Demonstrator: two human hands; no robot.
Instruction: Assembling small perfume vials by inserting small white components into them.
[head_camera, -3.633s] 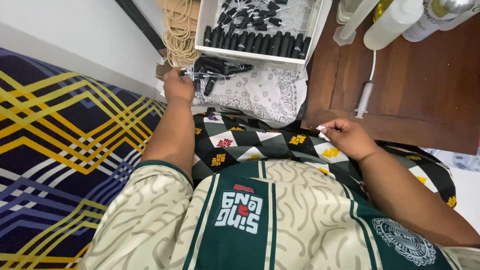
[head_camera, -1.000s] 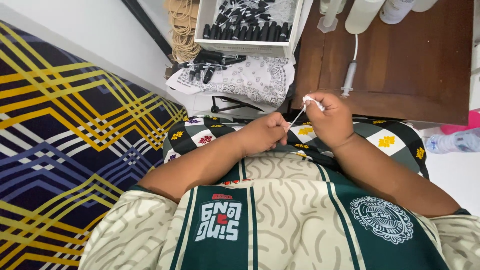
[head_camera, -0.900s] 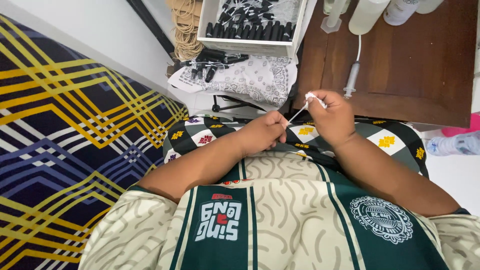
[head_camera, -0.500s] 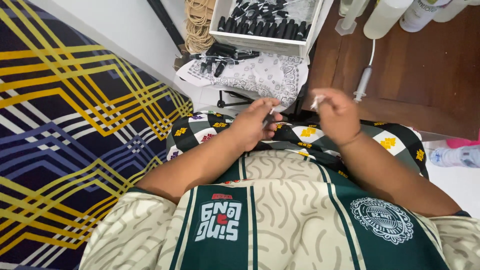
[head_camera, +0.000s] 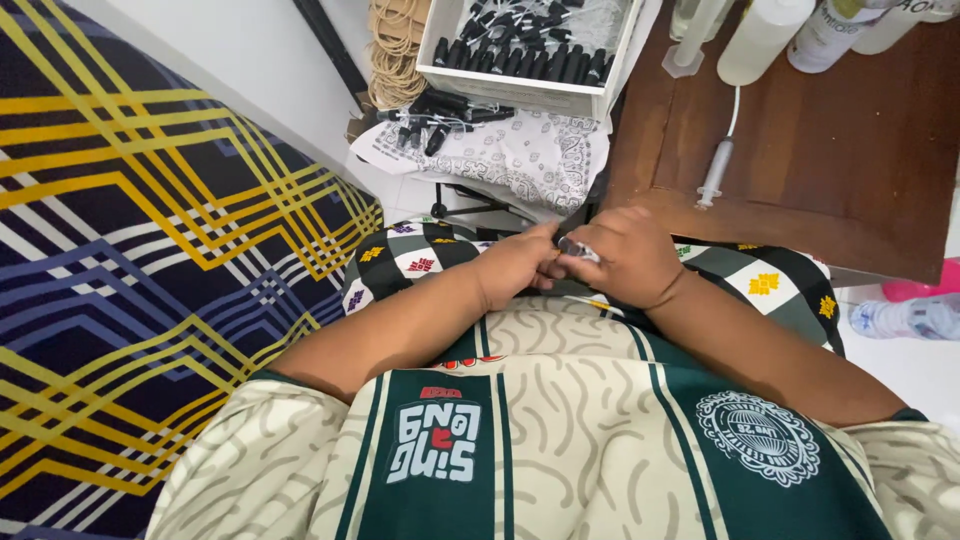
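**Both hands closed on a small part over the lap**

From the head camera I see the left hand (head_camera: 520, 265) and the right hand (head_camera: 625, 255) pressed together at centre frame, above the checked cloth (head_camera: 420, 262) across the lap. Both hands are closed, fingers curled, around one small dark-and-silver piece (head_camera: 575, 247); only its tip shows between the thumbs, so I cannot tell its exact kind.

At 12 o'clock from the hands lies a patterned white cloth (head_camera: 520, 160) with several loose black parts (head_camera: 440, 115) on it. Beyond that, also at 12 o'clock, a white tray (head_camera: 520, 90) holds rows of black caps. At 1 o'clock stands a brown wooden surface (head_camera: 830, 150) carrying white bottles (head_camera: 760, 40). A blue-and-yellow patterned blanket (head_camera: 140, 260) fills the 9 o'clock side.
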